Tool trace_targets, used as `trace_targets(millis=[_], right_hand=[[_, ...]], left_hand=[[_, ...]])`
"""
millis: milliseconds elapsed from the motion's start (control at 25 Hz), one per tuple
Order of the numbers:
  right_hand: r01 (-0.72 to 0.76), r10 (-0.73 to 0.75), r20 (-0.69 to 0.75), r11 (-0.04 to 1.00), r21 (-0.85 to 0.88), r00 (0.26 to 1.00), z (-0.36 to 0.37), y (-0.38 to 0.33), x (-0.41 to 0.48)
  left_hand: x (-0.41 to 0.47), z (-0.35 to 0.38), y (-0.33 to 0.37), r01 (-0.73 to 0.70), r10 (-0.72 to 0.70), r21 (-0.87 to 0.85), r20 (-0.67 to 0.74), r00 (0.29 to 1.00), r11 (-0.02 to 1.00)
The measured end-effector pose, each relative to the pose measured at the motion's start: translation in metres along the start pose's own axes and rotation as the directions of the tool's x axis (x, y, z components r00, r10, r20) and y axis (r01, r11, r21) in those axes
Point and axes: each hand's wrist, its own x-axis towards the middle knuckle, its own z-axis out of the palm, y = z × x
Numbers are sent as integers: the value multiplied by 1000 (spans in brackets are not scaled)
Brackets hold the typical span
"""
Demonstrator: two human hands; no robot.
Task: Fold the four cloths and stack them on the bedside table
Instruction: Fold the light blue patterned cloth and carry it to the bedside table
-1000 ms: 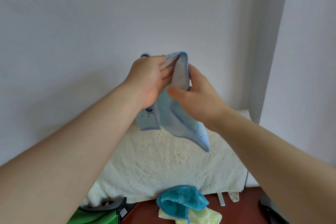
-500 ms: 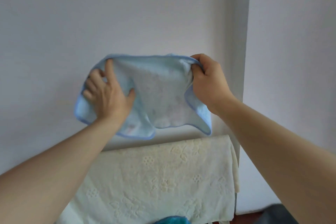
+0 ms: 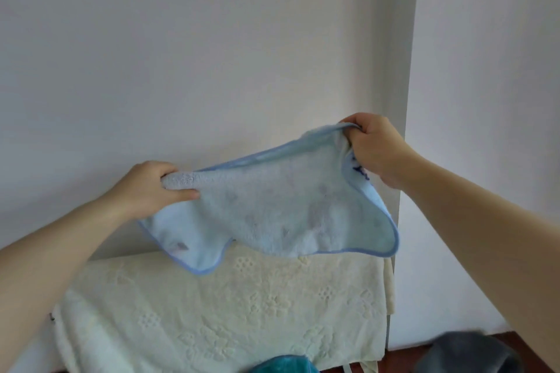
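A light blue cloth (image 3: 272, 206) with a darker blue hem hangs spread in the air in front of the wall. My left hand (image 3: 145, 188) grips its left top corner, bunched between thumb and fingers. My right hand (image 3: 375, 148) grips the right top corner, held higher than the left. The cloth sags between them and its lower edge hangs just above a cream towel. A teal cloth (image 3: 281, 365) peeks in at the bottom edge; the rest of it is out of view.
A cream embossed towel (image 3: 227, 312) drapes over something against the white wall (image 3: 212, 54). A wall corner (image 3: 406, 100) runs down on the right. A dark grey object (image 3: 466, 354) lies at bottom right on a reddish-brown surface (image 3: 403, 360).
The hands went from close together on a bunched cloth to wide apart, spreading it. In the last half second my left hand dropped and took the corner in a pinch.
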Motion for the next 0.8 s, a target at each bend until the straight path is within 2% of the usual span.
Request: trace_targets(millis=[200,320,440,520,600,800], right_hand=[[-120,118,-44,992,-46,992,-25,18,15],[-188,192,-27,977,104,981,-27,23,16],[-211,210,23,966,147,978,-2,18,7],[-243,235,66,955,171,970,15,11,3],[-267,255,83,940,213,963,22,4,3],[-298,312,-11,917,264,950,16,6,14]], left_hand=[[11,-50,17,173,-82,-286,305,949,943],[18,-63,24,278,-101,-381,424,900,882],[21,-51,39,373,-135,-467,467,874,802],[25,-36,51,414,-111,-557,497,861,720],[30,-29,63,414,-113,-628,461,880,659],[37,-32,64,396,-95,-702,427,899,591]])
